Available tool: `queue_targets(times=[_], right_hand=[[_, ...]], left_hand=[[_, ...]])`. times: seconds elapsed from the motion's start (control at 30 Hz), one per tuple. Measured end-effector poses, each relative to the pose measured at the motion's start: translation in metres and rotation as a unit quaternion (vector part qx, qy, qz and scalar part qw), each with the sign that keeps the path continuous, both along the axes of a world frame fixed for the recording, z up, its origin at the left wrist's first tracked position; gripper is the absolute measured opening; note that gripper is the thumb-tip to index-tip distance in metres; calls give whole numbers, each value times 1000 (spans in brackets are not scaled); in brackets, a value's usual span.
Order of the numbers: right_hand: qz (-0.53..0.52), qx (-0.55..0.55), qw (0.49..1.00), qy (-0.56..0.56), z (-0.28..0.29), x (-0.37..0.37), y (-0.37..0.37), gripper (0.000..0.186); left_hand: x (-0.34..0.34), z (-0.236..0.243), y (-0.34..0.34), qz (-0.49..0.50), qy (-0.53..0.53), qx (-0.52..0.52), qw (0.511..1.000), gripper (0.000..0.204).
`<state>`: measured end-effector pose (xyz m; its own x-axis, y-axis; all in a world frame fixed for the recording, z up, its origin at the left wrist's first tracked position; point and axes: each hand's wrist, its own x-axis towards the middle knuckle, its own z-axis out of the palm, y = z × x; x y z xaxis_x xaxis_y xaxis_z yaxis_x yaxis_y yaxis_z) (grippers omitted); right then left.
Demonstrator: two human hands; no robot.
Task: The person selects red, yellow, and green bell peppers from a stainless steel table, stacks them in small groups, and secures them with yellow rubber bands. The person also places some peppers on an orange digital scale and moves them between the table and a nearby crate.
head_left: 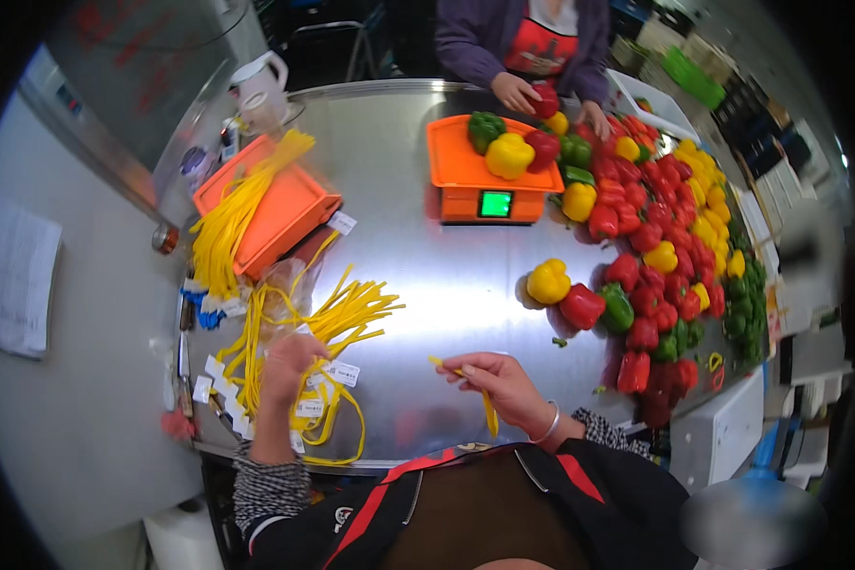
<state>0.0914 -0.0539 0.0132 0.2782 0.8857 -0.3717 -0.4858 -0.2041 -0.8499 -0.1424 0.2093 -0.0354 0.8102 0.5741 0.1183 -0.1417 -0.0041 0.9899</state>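
My right hand (503,385) pinches a thin yellow strap (491,415) between thumb and fingers, over the near middle of the steel table. One end of the strap sticks out past the fingertips and the other hangs below the hand. My left hand (290,369) is over a loose pile of yellow straps (351,309) with white tags. Its fingers are curled in, and what they hold, if anything, is hidden. A white printed tag (344,372) lies right beside it. Ahead of my right hand are a yellow pepper (548,282), a red pepper (581,307) and a green pepper (617,310).
An orange scale (489,204) bears several peppers. Across the table a person (522,47) grips a red pepper (544,100). Mixed peppers (670,228) are heaped at the right. More yellow straps (233,228) lie over an orange basket (290,209) at the left, near a pitcher (259,90).
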Motion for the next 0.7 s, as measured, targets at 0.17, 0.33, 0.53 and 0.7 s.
queue_targets(times=[0.17, 0.33, 0.53, 0.7], right_hand=[[-38, 87, 980, -173, 10, 2, -12, 26], [-135, 156, 971, -125, -1, 0, -30, 18], [-176, 238, 953, -65, 22, 14, -55, 22], [-159, 256, 941, -153, 28, 29, -80, 23]], left_hand=[[96, 32, -109, -118, 41, 131, 983, 39], [137, 47, -162, 21, -60, 122, 990, 19], [157, 87, -214, 69, -115, 101, 986, 22], [174, 97, -246, 116, -148, 177, 966, 20]])
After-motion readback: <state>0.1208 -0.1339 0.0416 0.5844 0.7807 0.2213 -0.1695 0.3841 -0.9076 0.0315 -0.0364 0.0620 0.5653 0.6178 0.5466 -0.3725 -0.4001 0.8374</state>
